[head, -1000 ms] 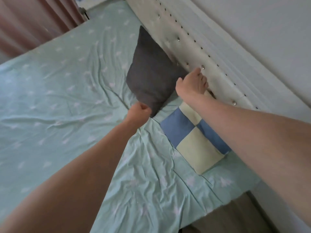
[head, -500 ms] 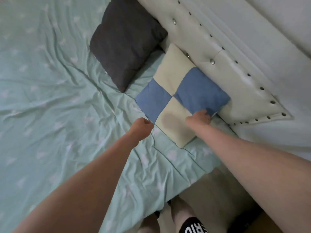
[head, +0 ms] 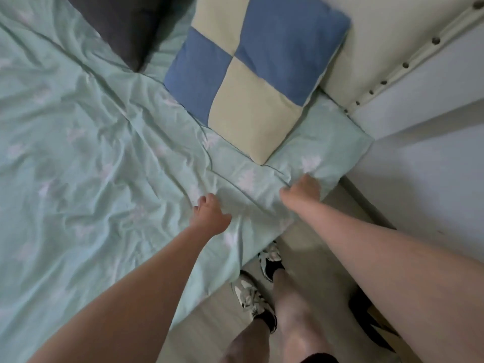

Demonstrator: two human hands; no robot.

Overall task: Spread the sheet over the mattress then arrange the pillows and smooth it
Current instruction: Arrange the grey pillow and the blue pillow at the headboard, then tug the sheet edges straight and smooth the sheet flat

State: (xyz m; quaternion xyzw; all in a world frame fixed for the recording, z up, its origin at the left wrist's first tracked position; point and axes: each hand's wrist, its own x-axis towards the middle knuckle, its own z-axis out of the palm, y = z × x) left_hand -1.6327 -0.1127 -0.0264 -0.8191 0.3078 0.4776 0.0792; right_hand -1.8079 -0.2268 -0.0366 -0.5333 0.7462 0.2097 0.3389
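The mint sheet [head: 104, 142] is pinched at the mattress edge by the right hand [head: 303, 189] and the left hand [head: 209, 212] (fingers curled into cloth). Just beyond lies the blue-and-cream patchwork pillow [head: 251, 74], the dark grey pillow [head: 123, 24] beside it. A hard tug would probably drag the thin, creased cotton and shift the soft square pillows.

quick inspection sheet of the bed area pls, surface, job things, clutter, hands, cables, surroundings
surface: mint sheet covers the mattress, creased.
job's things: checked pillow by the headboard; dark pillow beside it, partly cut off.
clutter: nothing seen.
hands: left hand on the sheet near the edge; right hand curled on the sheet at the corner, grip unclear.
cables: nothing seen.
surroundings: pale floor, the person's sneakers, wall.
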